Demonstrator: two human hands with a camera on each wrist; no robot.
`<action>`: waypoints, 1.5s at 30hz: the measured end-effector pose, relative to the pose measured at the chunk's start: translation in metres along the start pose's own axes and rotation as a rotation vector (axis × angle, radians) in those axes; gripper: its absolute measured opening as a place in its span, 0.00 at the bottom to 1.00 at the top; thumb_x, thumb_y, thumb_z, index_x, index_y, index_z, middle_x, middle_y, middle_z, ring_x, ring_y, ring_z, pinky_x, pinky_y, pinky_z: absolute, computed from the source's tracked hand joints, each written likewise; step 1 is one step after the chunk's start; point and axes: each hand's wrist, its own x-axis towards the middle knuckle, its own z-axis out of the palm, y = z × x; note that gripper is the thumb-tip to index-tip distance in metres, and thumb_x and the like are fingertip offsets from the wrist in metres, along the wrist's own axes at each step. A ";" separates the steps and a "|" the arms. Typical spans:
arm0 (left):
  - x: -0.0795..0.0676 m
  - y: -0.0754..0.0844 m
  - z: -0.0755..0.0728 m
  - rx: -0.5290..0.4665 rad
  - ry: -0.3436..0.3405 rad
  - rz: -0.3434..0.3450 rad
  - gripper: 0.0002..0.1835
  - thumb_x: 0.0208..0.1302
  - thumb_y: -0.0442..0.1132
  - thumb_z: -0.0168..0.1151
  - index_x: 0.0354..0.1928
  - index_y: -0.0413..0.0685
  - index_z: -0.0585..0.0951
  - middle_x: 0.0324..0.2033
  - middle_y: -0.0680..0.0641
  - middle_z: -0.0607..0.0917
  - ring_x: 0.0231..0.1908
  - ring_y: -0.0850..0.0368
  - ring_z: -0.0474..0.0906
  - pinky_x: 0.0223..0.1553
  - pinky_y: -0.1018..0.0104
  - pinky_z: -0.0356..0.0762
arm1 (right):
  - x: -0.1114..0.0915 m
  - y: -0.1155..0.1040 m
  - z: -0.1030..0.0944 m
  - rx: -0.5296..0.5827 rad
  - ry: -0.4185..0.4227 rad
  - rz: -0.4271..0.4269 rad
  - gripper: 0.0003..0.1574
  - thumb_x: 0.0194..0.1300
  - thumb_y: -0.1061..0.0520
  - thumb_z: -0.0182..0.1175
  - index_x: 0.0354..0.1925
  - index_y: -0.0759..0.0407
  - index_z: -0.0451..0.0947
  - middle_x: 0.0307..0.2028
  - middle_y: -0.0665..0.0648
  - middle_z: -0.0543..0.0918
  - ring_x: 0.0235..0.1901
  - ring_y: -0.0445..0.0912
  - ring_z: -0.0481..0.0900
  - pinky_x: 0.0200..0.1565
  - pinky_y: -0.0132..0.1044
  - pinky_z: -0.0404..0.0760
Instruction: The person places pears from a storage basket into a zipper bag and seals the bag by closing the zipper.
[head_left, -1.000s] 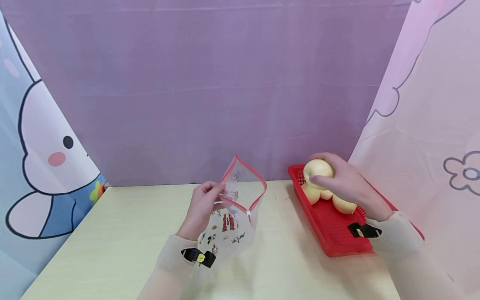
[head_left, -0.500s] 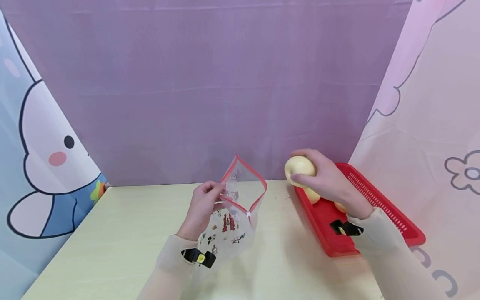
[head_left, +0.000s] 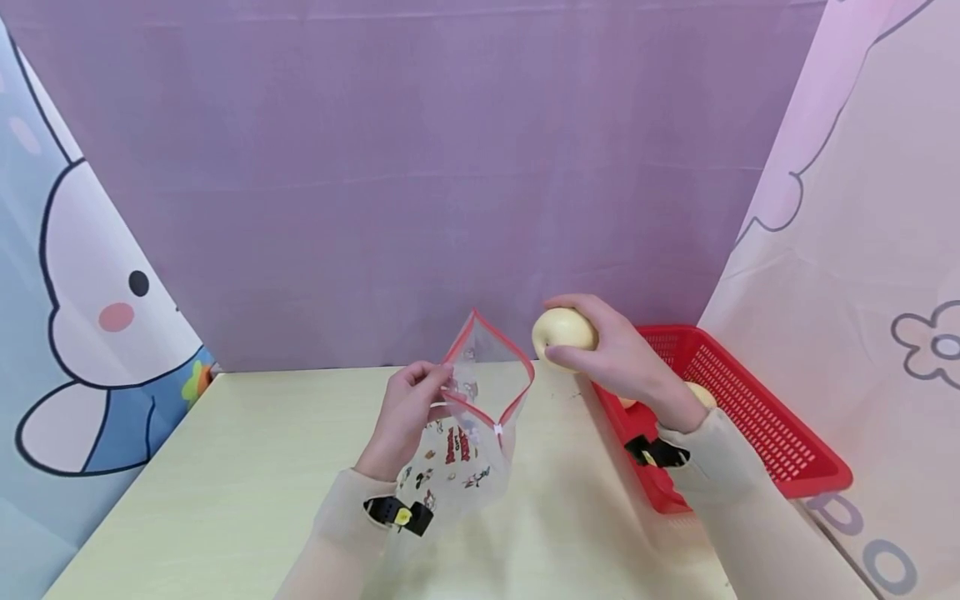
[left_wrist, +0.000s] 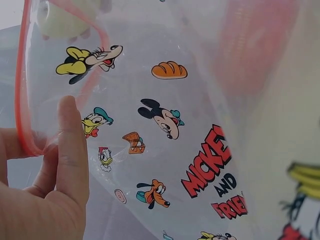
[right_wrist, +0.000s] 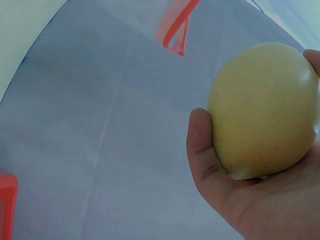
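My left hand (head_left: 405,417) pinches the red zip edge of a clear plastic zip bag (head_left: 468,467) printed with cartoon characters. The bag's mouth gapes in a diamond shape, with a white slider at its near corner. In the left wrist view the fingers (left_wrist: 72,155) lie on both sides of the bag's rim (left_wrist: 21,100). To the right of the mouth, my right hand (head_left: 615,354) holds a pale yellow round fruit (head_left: 562,333), like a pear or apple, in the air, apart from the bag. The right wrist view shows thumb and fingers curled round this speckled fruit (right_wrist: 265,110).
A red plastic basket (head_left: 780,425) stands at the right of the light table (head_left: 247,450), with more yellow fruit (head_left: 701,393) inside, partly hidden by my right arm. A purple cloth (head_left: 450,183) hangs behind, and printed cloths flank both sides.
My right hand has carried the fruit left from over the basket to beside the bag's mouth. The left hand and bag have stayed in place.
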 end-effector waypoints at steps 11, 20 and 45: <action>-0.001 0.000 0.000 0.002 0.000 -0.001 0.15 0.75 0.41 0.60 0.46 0.30 0.78 0.35 0.42 0.81 0.31 0.54 0.85 0.37 0.62 0.88 | 0.010 -0.011 0.021 0.060 -0.032 -0.049 0.34 0.61 0.52 0.69 0.65 0.44 0.73 0.60 0.51 0.74 0.52 0.52 0.75 0.42 0.47 0.84; -0.001 0.002 0.002 0.003 0.005 -0.001 0.15 0.76 0.41 0.59 0.46 0.31 0.78 0.35 0.42 0.81 0.31 0.54 0.85 0.37 0.62 0.88 | 0.014 -0.012 0.033 0.044 -0.067 -0.089 0.34 0.62 0.52 0.69 0.65 0.46 0.74 0.60 0.54 0.74 0.49 0.53 0.77 0.42 0.46 0.84; 0.000 0.000 0.007 0.014 -0.015 -0.005 0.15 0.75 0.41 0.60 0.46 0.31 0.77 0.36 0.42 0.81 0.32 0.53 0.86 0.39 0.59 0.88 | 0.014 -0.019 0.042 0.004 -0.201 -0.086 0.35 0.63 0.48 0.67 0.67 0.48 0.73 0.59 0.56 0.76 0.44 0.51 0.79 0.39 0.43 0.84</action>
